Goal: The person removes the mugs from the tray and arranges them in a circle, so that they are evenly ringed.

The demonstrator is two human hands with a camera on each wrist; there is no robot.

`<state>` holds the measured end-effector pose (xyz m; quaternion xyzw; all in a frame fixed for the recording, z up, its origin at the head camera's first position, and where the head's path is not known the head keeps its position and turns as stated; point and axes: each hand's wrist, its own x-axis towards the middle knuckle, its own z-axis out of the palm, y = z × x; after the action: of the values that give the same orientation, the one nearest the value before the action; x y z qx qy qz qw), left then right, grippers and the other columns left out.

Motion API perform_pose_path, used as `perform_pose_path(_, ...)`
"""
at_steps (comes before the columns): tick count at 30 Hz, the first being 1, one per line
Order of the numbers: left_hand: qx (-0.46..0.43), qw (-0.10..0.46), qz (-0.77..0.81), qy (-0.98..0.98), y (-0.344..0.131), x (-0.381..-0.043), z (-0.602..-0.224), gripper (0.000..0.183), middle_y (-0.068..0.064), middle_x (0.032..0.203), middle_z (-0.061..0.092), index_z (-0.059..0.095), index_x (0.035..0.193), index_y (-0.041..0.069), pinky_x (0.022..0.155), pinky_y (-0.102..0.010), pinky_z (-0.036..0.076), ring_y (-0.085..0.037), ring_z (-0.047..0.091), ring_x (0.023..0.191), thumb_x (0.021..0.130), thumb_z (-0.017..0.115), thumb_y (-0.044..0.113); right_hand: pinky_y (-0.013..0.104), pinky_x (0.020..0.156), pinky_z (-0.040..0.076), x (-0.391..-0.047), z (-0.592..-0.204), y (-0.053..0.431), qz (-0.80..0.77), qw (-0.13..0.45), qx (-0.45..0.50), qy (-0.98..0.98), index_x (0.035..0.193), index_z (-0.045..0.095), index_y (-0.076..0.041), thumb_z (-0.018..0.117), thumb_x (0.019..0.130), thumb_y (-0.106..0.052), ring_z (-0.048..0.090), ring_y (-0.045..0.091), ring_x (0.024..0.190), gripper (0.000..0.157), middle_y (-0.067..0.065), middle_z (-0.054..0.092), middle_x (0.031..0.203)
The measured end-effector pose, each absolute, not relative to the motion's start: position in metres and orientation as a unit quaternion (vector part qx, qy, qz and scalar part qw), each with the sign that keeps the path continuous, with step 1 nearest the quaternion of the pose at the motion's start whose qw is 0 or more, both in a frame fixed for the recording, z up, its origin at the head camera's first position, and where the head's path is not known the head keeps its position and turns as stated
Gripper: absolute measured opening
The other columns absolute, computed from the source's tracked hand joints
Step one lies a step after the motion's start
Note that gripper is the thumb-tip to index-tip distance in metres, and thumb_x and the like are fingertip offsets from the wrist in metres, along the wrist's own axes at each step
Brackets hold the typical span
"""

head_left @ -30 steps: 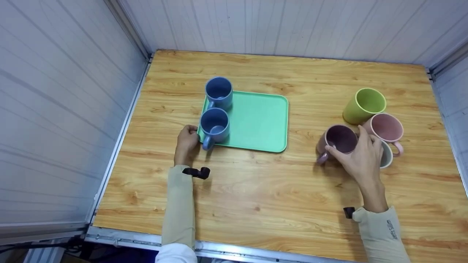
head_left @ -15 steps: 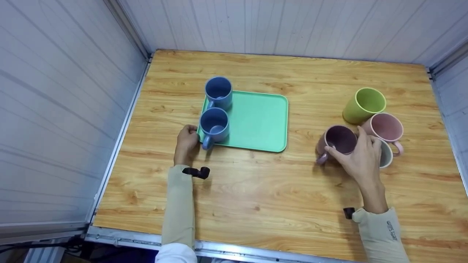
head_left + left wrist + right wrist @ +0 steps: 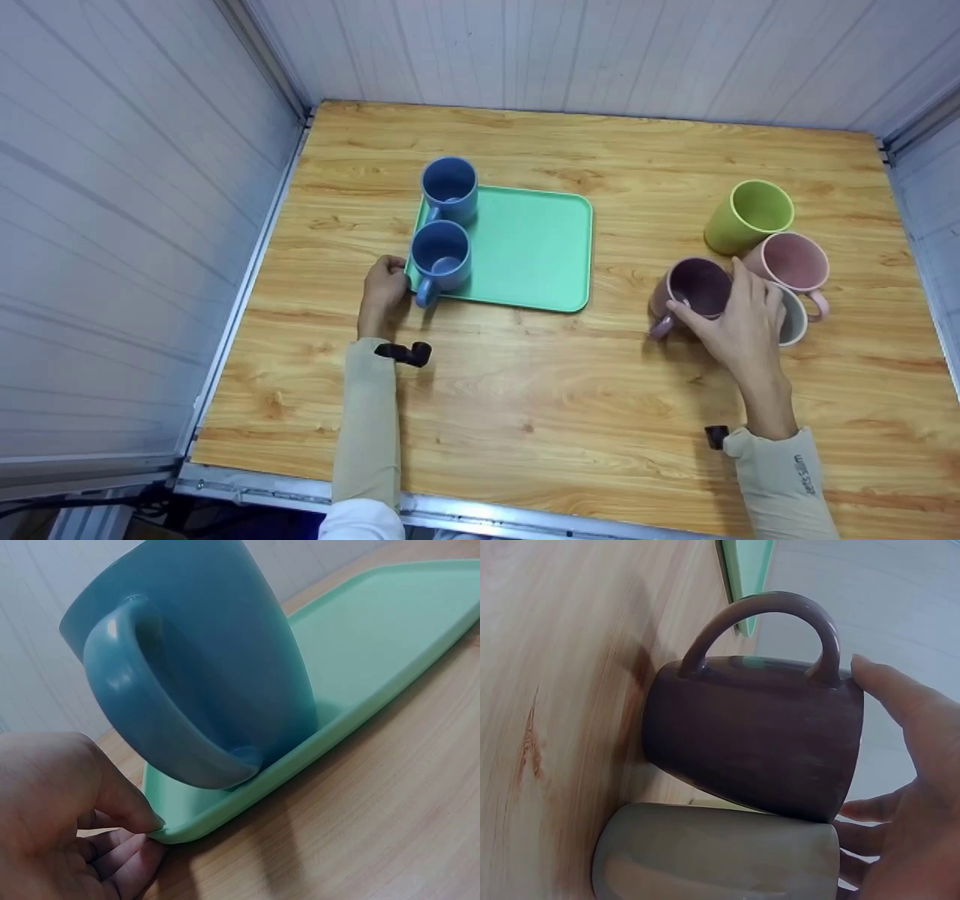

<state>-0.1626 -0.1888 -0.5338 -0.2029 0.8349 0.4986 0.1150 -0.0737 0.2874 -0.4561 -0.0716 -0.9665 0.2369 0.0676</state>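
Closely seen in the right wrist view, the right hand (image 3: 934, 795) grasps a purple mug (image 3: 754, 731) at the rim, thumb beside the handle (image 3: 780, 602) and fingers at the opposite side, next to a grey cup (image 3: 720, 851). Whether the mug's base bears on the worktop (image 3: 555, 630) cannot be told. Good practice, in judgement, is a firm, even span, the mug drawn level and clear of the grey cup before any sideways travel, lest the two knock.

In the left wrist view, the left hand (image 3: 60, 810) pinches a green tray (image 3: 382, 637) at its corner, near a blue mug (image 3: 225, 652); light pressure should steady the tray without tipping it.

In the head view, the tray lies left of the worktop's centre. Counted: two hands, one tray and six vessels, namely two blue mugs upright on the tray, the second blue mug (image 3: 450, 187) farther from the person, and, well apart to the right, one purple mug, one grey cup, one pink mug (image 3: 791, 264) and one yellow-green cup (image 3: 746, 217).
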Motion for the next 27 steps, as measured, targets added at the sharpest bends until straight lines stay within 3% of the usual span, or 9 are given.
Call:
perform_pose_path(8,-0.214,0.111,0.512,0.824,-0.188,-0.163,-0.534,0.032,-0.012,0.109,0.052,0.054,0.118,0.000,0.088,-0.033,0.039,-0.024,0.048,0.101,0.095,0.034,0.010,0.061,0.108,0.015,-0.078,-0.451,0.284,0.258,0.077,-0.073,-0.960,0.149,0.025,-0.001,0.070,0.077,-0.055,0.025,0.046,0.133,0.100,0.025,0.033,0.146)
perform_pose_path(21,-0.230,0.122,0.541,0.800,-0.188,-0.162,-0.534,0.030,-0.010,0.108,0.051,0.054,0.117,0.002,0.087,-0.032,0.038,-0.022,0.047,0.101,0.093,0.036,0.008,0.055,0.107,0.021,-0.093,-0.450,0.255,0.292,0.132,-0.039,-0.946,0.143,0.036,0.000,0.075,0.078,-0.038,0.033,0.043,0.128,0.085,0.024,0.043,0.138)
perform_pose_path(27,-0.213,0.123,0.523,0.816,-0.189,-0.162,-0.534,0.031,-0.012,0.111,0.052,0.054,0.118,0.001,0.088,-0.033,0.038,-0.024,0.047,0.102,0.094,0.035,0.009,0.055,0.107,0.023,-0.103,-0.455,0.235,0.309,0.147,-0.019,-0.940,0.139,0.040,0.002,0.075,0.077,-0.040,0.035,0.042,0.127,0.082,0.025,0.045,0.135)
